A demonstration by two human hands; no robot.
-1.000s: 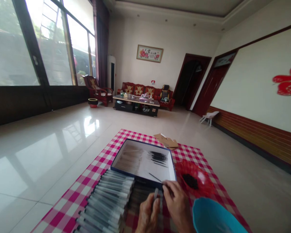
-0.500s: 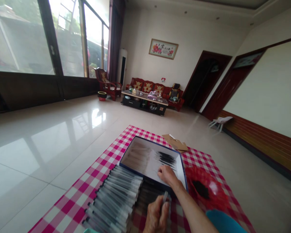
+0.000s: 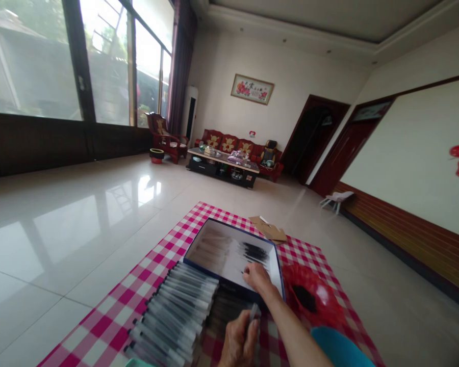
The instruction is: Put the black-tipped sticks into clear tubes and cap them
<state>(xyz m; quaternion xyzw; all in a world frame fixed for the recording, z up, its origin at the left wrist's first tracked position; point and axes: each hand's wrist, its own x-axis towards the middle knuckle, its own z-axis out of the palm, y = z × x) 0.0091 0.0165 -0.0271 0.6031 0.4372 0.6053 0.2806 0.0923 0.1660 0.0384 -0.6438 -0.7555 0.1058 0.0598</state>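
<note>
My left hand (image 3: 237, 339) is closed around a translucent pen barrel (image 3: 254, 311), which points up from the fist in front of the box. Inside the shallow blue-edged box (image 3: 233, 278), my right hand (image 3: 257, 277) has its fingers pinched low over the white bottom. What those fingers hold is too small to make out. Just beyond them lie several thin black pen parts (image 3: 255, 251). The box's left side contains blurred, pale brownish slender pieces (image 3: 210, 244). Left of my hands, several clear pens (image 3: 176, 306) with black ends lie in a row.
A red scalloped dish (image 3: 321, 290) with small dark pieces stands right of the box, near a blue rounded object (image 3: 338, 346). Brown cardboard (image 3: 270, 230) lies behind the box. Everything rests on a pink checked tablecloth (image 3: 137, 278). A coffee table (image 3: 222, 165) and sofa stand farther off.
The camera view has tilted up and shifted slightly, so the table appears a little left. My left hand still grips the pen barrel; my right hand remains low in the box.
</note>
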